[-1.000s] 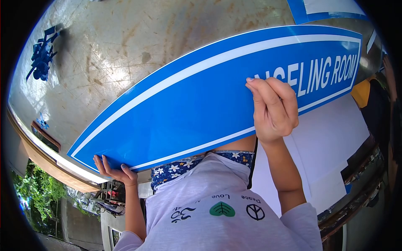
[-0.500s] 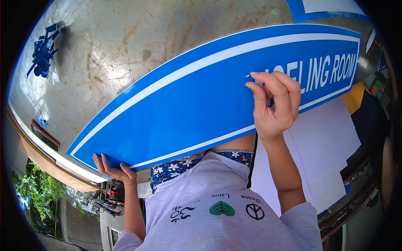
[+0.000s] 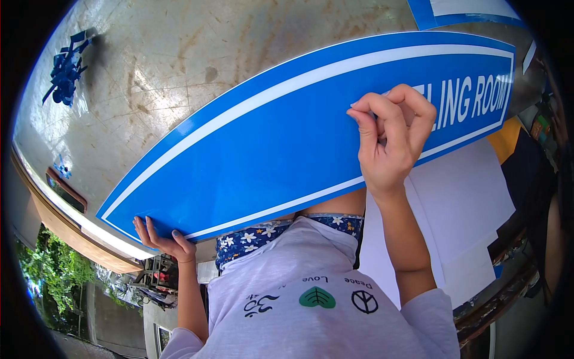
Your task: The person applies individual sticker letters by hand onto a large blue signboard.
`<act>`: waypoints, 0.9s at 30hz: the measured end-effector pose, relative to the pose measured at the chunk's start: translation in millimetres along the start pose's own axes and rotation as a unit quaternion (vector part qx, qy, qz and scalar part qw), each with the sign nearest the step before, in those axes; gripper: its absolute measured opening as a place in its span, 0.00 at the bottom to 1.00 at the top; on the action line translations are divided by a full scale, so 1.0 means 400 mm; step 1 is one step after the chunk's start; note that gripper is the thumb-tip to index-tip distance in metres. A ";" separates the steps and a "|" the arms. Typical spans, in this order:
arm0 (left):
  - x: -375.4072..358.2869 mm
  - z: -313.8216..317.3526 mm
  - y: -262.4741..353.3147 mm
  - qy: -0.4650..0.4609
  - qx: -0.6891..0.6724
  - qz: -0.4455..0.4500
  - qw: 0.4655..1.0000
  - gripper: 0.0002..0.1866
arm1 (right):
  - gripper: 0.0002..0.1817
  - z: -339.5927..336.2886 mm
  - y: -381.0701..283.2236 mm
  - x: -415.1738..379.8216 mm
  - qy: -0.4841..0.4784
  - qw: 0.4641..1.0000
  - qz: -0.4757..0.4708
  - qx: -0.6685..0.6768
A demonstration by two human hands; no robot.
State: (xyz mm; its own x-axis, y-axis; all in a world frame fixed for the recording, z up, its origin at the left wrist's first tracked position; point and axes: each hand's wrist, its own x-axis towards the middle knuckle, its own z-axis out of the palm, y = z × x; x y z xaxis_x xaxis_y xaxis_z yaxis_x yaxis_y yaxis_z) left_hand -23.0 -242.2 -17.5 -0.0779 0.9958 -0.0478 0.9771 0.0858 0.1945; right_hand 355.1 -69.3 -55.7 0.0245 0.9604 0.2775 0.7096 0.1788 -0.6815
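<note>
A long blue sign (image 3: 269, 143) with a white border lies across the metal table, close against my body; white letters "LING ROOM" show at its right end. My left hand (image 3: 164, 240) rests at the sign's lower left edge, fingers apart on its surface and thumb near the border. Over the right half of the sign, my right hand (image 3: 394, 131) is raised with thumb and index finger pinched together and the other fingers curled. Whatever it may hold between the fingertips is too small to make out. The hand hides part of the lettering.
A tangle of dark blue strips (image 3: 66, 70) lies at the upper left of the metal table (image 3: 155, 66), with small blue scraps (image 3: 61, 167) below it. Another blue and white sign (image 3: 472, 9) is at the top right. White sheets (image 3: 460, 203) lie at the right.
My right hand has moved slightly up and to the left, and its thumb and index finger have closed together. It now covers more of the lettering.
</note>
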 end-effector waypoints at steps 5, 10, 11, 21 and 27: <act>0.002 0.000 0.003 0.000 -0.003 0.004 1.000 0.31 | 0.07 0.006 -0.010 0.010 -0.004 0.999 -0.008 -0.037; 0.003 0.002 0.006 0.007 -0.001 0.007 1.000 0.30 | 0.07 -0.011 -0.006 0.007 -0.016 0.999 -0.026 -0.025; 0.002 0.004 0.007 0.011 0.000 0.007 1.000 0.30 | 0.06 -0.022 -0.010 0.008 -0.039 0.999 -0.003 0.003; 0.011 0.002 0.023 0.043 -0.006 0.007 0.999 0.28 | 0.02 -0.126 -0.081 -0.057 -0.107 0.988 0.101 0.050; 0.009 0.008 0.023 0.064 -0.014 0.011 0.998 0.28 | 0.02 -0.157 -0.119 -0.120 -0.095 0.987 0.120 0.047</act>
State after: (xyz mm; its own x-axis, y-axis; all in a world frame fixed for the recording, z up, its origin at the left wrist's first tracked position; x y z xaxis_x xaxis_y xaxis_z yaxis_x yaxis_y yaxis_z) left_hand -13.5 -238.0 -18.9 -0.0828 0.9932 0.0815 0.9732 0.0630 0.2211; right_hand 364.4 -137.2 5.9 0.0454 0.9986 -0.0258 0.6300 -0.0487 -0.7750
